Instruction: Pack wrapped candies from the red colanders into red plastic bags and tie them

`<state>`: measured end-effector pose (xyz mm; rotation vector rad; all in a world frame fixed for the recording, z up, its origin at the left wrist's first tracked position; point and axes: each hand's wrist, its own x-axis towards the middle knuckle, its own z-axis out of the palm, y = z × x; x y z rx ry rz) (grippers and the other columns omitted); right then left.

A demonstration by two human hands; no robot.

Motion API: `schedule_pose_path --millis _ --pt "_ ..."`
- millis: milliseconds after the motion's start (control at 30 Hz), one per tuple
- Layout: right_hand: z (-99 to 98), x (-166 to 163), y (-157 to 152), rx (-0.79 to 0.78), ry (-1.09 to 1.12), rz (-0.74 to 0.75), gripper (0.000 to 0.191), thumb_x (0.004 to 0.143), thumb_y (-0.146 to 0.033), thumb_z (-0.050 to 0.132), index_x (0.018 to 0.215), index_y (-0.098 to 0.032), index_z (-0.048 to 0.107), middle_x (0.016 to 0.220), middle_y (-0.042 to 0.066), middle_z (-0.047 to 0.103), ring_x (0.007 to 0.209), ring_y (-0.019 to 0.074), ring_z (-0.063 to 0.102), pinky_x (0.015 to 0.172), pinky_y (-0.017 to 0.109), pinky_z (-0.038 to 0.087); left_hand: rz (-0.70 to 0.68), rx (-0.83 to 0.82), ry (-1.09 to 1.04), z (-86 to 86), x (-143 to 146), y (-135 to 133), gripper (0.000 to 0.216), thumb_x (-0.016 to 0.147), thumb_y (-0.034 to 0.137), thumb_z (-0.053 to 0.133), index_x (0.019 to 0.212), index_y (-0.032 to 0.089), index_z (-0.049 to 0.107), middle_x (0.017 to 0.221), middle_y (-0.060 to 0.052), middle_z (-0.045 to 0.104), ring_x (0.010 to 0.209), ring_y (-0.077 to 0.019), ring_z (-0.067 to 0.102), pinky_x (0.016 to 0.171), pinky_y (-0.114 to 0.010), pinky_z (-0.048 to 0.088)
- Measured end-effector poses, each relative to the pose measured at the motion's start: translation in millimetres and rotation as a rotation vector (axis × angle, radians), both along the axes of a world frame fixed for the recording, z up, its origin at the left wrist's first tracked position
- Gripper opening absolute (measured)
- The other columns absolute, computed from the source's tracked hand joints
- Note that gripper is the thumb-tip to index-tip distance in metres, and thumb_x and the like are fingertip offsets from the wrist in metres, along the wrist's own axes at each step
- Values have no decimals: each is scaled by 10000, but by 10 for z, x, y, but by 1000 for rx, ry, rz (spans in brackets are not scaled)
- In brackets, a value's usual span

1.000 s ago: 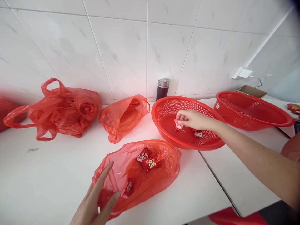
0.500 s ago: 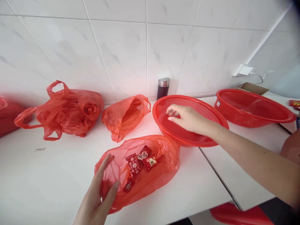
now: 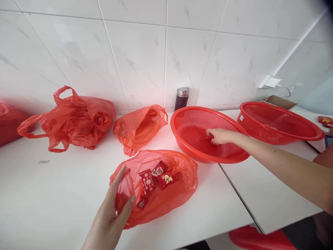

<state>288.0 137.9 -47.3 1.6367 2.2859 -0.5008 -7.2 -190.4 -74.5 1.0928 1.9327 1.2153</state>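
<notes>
White lettering on the sweet packets (image 3: 159, 172) in the bag (image 3: 179, 194) is unreadably small; so is the sticker (image 3: 241, 117) on the far basket (image 3: 281, 137).

Translucent red bag (image 3: 166, 198), red mesh basket (image 3: 192, 118), red-and-white printed packets (image 3: 146, 181), white counter (image 3: 52, 194)

Far-left red bag (image 3: 10, 121): blurred, cropped by frame edge. Right hand (image 3: 220, 136): fingertips curled under, any contents concealed. Packets (image 3: 159, 171) in open bag (image 3: 179, 194): print illegible. Left hand (image 3: 111, 218): wrist cropped
</notes>
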Motion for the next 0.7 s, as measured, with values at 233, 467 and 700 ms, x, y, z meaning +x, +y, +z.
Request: schedule_pose_path --millis 233,467,700 --pt "695 -393 -632 -14 813 126 281 766 -168 615 1027 -255 556 1169 11 639 863 142 644 670 230 500 13 18 -6 7 -31 55 614 902 500 500 1481 406 319 1590 12 313 1479 -275 209 1200 -539 167" --pt "465 -1139 -1430 -413 766 474 383 834 -93 480 1130 -281 635 958 -5 699 695 123 660 637 249 512 -5 78 -64 25 -32 126 632 902 425 524 1493 384 304 1583 -5 330 1474 -255 227 1197 -498 205" --pt "99 -1366 -1469 -25 616 422 455 848 -68 456 1210 -275 637 1126 38 712 781 148 667 717 268 494 17 78 -55 -11 -79 7 648 910 370 504 1511 379 263 1575 -37 339 1435 -261 317 1150 -462 314"
